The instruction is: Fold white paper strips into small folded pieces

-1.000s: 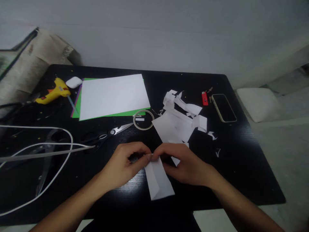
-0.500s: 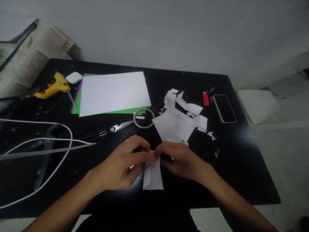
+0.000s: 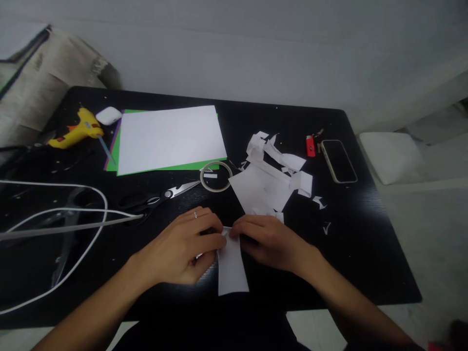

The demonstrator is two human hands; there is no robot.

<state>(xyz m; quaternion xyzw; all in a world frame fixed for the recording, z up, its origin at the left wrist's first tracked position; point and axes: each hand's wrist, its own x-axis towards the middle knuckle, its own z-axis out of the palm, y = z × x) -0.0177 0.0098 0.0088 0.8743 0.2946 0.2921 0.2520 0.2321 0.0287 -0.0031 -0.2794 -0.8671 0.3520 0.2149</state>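
Note:
A narrow white paper strip (image 3: 234, 273) lies near the front edge of the black table, its long side pointing toward me. My left hand (image 3: 193, 243) grips the upper left edge of the strip with curled fingers; a ring shows on one finger. At the strip's upper right, my right hand (image 3: 268, 241) pinches the far end, its fingertips close to those of the left. The fingers partly cover the top of the strip. Just beyond the hands lies a heap of white paper scraps (image 3: 261, 187).
Left of the hands are black-handled scissors (image 3: 171, 192) and a looped white cable (image 3: 104, 214). Farther back are a tape roll (image 3: 202, 180), stacked paper sheets (image 3: 168, 139), a yellow glue gun (image 3: 82, 129) and a white case (image 3: 108, 116). A red lighter (image 3: 310, 146) and phone (image 3: 339, 161) lie right.
The fold visible along the strip's left side earlier no longer shows, and its near end looks slightly lower. My left fingertips have shifted a little left. The whole view has moved slightly.

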